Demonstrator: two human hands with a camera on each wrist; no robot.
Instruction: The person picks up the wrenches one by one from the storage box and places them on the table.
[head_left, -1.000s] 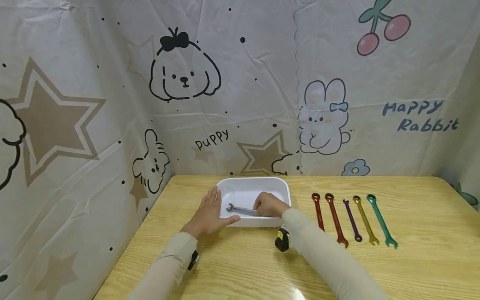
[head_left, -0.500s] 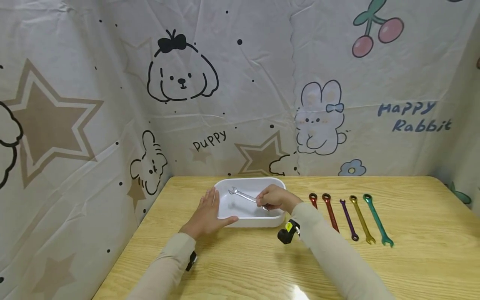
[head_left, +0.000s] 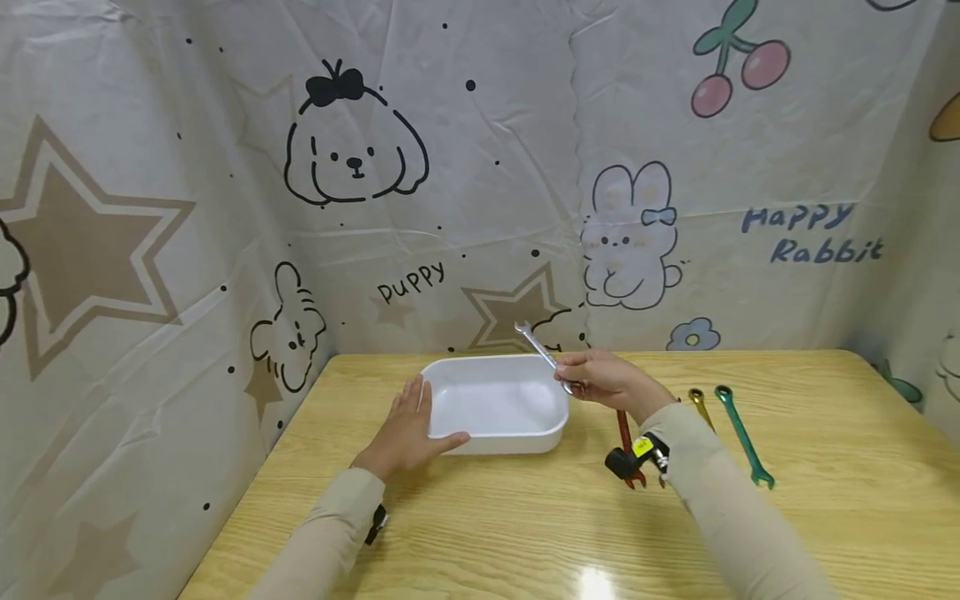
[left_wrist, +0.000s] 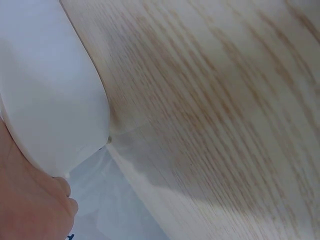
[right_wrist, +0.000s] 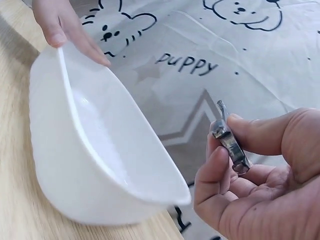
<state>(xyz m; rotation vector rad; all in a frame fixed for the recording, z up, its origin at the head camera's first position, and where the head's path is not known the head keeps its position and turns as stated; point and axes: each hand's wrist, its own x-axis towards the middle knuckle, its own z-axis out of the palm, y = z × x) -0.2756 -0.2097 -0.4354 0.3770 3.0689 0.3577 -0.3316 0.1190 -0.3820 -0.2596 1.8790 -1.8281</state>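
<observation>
A silver wrench is pinched near its lower end between the thumb and fingers of my right hand. It tilts up to the left, its open-ended head uppermost, above the right end of the white bin. In the right wrist view the wrench is seen nearly end-on, and the inside of the bin shows bare. My left hand rests on the bin's left end with fingers straight and thumb spread along the front rim. The left wrist view shows that hand against the bin's wall.
To the right on the wooden table lie a red wrench, a gold wrench and a teal wrench. My right arm hides others in that row. A printed cloth hangs behind the table.
My right hand has lifted the silver wrench out of the bin, up and to the right. The left hand keeps its place on the bin. The head view has turned slightly right.
</observation>
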